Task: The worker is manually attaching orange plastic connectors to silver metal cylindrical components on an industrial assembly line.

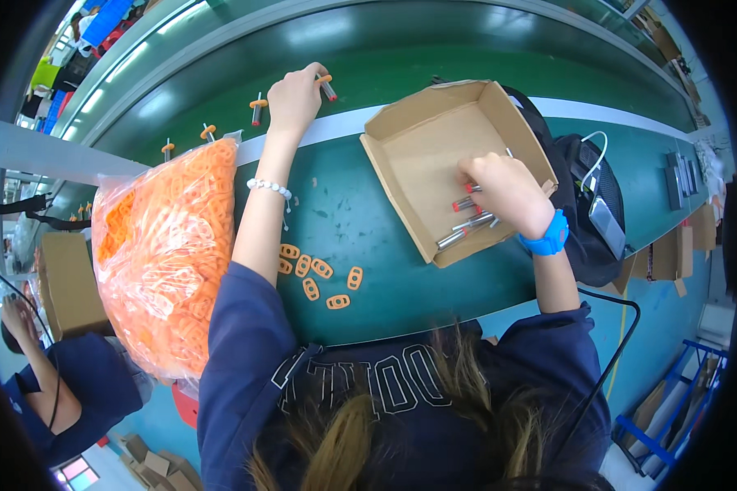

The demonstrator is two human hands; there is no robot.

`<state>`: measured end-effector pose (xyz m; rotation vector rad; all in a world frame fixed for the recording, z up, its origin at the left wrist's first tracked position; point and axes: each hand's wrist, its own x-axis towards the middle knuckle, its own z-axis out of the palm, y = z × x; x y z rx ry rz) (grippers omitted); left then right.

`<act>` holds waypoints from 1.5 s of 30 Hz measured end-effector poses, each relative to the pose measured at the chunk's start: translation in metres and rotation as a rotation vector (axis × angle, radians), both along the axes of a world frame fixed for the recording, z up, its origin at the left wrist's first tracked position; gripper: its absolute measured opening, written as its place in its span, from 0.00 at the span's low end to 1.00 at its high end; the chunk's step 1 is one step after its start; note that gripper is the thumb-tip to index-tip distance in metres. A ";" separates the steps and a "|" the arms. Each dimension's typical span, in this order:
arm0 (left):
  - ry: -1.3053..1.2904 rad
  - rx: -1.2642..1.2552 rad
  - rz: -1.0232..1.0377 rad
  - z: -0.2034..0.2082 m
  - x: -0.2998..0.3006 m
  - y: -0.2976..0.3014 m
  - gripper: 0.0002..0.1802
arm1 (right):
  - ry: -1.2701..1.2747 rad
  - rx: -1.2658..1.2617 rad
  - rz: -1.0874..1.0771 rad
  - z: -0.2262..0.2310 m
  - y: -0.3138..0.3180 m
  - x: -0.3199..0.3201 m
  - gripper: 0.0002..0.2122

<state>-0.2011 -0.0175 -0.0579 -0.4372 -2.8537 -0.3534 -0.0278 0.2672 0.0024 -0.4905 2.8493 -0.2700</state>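
Over the green belt at the far side, my left hand (296, 100) is closed on a red-tipped metal rod (330, 90) that carries an orange piece at its other end. My right hand (504, 190) reaches into an open cardboard box (422, 155), fingers closed round a red-tipped rod. Loose metal rods (458, 234) lie in the box under that hand. Left of my left hand, several rods with orange pieces (257, 108) are in a row along the belt. Flat orange oval pieces (322, 268) with holes lie scattered on the green table nearer me.
A large clear bag of orange pieces (168, 254) bulges at the table's left. Right of the box sit a black backpack (581, 213) and a power bank with a white cable (606, 221). Another person (74, 385) is at the lower left. A blue rack (671, 409) stands lower right.
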 end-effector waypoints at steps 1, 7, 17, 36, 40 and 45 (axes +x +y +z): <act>0.015 0.011 0.002 0.001 0.001 -0.001 0.15 | 0.047 0.001 0.001 -0.004 0.000 0.000 0.06; -0.151 -0.144 0.133 0.044 0.069 -0.025 0.21 | 0.187 0.159 0.017 -0.015 -0.004 -0.004 0.03; -0.631 0.178 0.142 0.059 0.210 -0.069 0.23 | 0.290 0.049 0.087 -0.003 -0.008 -0.017 0.02; -0.699 0.531 0.127 0.055 0.217 -0.065 0.10 | 0.451 -0.839 0.442 0.073 -0.076 -0.022 0.15; -0.630 0.469 0.016 0.053 0.222 -0.069 0.13 | 0.453 -0.823 0.463 0.079 -0.079 -0.020 0.12; -0.619 0.368 0.002 0.047 0.209 -0.069 0.12 | 0.482 -0.843 0.456 0.080 -0.080 -0.021 0.11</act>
